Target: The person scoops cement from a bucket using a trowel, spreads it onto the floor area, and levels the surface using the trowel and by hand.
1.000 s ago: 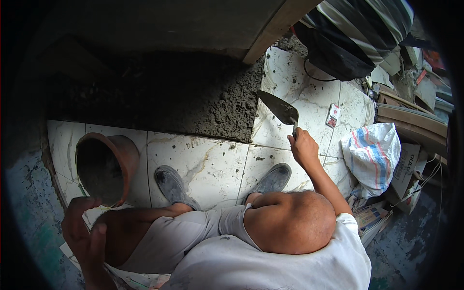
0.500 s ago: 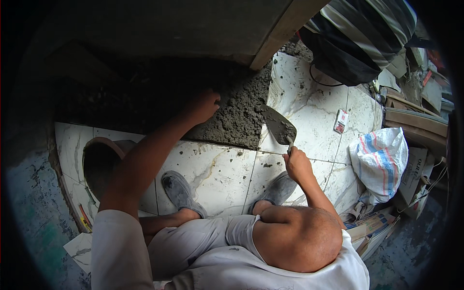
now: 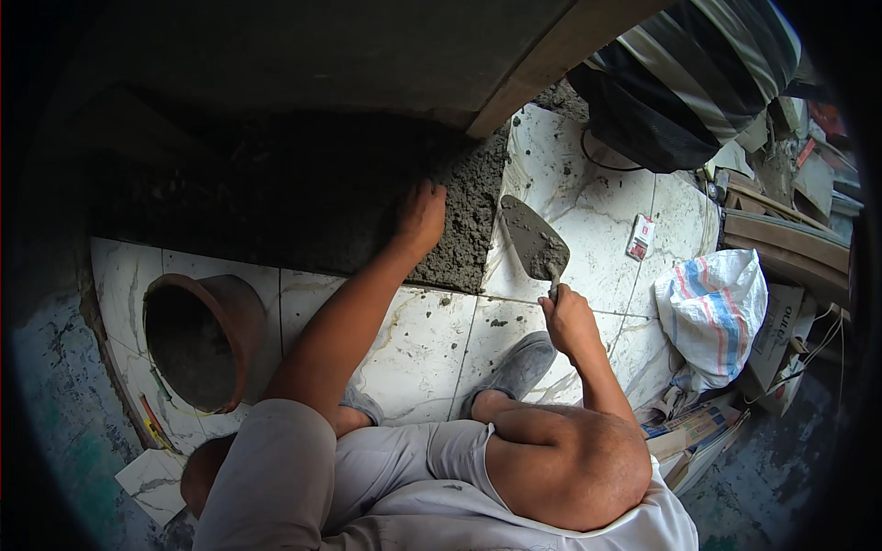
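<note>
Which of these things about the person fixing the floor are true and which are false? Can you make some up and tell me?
1. The right hand holds a trowel with grey mortar on its blade. True.
2. The left hand is inside the brown bucket. False: it presses on the wet mortar bed; the bucket stands apart, on the person's left.
3. The person crouches on white marbled tiles. True.
4. The striped sack lies on the mortar. False: it lies on the tiles at the right.
5. The trowel's blade is clean. False: mortar clings to it.
</note>
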### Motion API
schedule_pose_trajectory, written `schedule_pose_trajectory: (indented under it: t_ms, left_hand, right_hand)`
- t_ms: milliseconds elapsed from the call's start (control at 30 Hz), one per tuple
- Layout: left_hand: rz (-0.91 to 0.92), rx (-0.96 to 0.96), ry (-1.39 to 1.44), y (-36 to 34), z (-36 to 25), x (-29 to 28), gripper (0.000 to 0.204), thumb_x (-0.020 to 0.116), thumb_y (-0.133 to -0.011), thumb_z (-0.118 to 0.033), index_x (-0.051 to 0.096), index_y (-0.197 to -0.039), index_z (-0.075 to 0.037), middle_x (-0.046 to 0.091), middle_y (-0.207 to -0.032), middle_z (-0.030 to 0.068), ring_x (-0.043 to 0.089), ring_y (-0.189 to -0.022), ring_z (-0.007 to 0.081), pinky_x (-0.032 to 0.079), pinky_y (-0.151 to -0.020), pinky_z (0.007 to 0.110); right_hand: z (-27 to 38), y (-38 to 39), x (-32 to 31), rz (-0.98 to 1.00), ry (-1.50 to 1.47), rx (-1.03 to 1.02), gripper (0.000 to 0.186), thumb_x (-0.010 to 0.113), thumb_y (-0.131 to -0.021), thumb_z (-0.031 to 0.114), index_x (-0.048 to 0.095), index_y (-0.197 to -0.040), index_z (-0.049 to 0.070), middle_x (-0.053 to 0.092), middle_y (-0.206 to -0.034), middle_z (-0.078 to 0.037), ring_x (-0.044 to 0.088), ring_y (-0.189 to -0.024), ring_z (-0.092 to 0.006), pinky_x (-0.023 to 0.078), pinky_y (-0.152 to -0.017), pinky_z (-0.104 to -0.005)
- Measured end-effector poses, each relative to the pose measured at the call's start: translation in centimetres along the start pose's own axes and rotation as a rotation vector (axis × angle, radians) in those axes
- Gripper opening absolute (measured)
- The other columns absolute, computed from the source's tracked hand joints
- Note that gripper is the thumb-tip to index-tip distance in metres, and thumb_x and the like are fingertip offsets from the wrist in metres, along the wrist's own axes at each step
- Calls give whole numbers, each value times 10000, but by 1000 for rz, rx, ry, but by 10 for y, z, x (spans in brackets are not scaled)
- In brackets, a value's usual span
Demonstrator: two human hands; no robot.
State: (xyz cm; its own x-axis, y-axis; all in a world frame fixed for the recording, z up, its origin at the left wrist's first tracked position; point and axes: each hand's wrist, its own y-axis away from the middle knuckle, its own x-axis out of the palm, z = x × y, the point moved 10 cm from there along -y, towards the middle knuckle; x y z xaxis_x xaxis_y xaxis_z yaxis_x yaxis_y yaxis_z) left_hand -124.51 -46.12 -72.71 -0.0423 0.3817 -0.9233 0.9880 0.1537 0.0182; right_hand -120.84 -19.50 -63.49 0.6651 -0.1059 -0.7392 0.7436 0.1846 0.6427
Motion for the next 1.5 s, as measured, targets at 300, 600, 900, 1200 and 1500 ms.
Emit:
schedule_pose_trajectory:
  t_ms: [300,600,900,1200,1500]
  left_hand:
    - [113,270,148,-17,-97,20,150,540,-799,-29,626,-921,-40,549,-999,139,555,-993,305,472,-874,414]
    - [221,186,-43,-22,-83,31,116,577,-768,5,670,-828,38,596,-1017,197,605,-971,351,498,-873,413]
    - [311,228,-372,-5,113,-140,172,590,-746,-15,654,-901,23,617,-953,199,620,-905,348,503,-840,456]
    - [-239,-453,183,122,252,-385,535,679,-844,-90,495,-1344,-48,611,-1181,148,613,-1044,238,475,-891,360]
    - [-462,-526,546,248,216,-381,479,633,-867,-40,502,-1328,-21,614,-1133,113,594,-1053,178,447,-950,313]
  right_hand:
    - [-19,8,-16,-64,-120,68,323,582,-914,248,550,-944,-72,626,-839,-302,602,-823,-475,471,-742,-516]
    - [-15,0,-8,-36,-161,39,315,592,-911,246,544,-939,-64,617,-840,-309,590,-826,-490,461,-723,-519]
    - [38,-10,15,390,-465,-118,416,628,-884,254,451,-1077,-70,621,-811,-258,671,-686,-346,521,-652,-412]
    - [144,-79,45,-111,-313,-81,408,603,-904,245,393,-1076,-61,618,-931,-336,608,-902,-488,479,-785,-522]
    - [236,-16,95,-51,-391,-224,341,601,-890,235,435,-1051,-16,612,-878,-313,587,-869,-504,471,-750,-533]
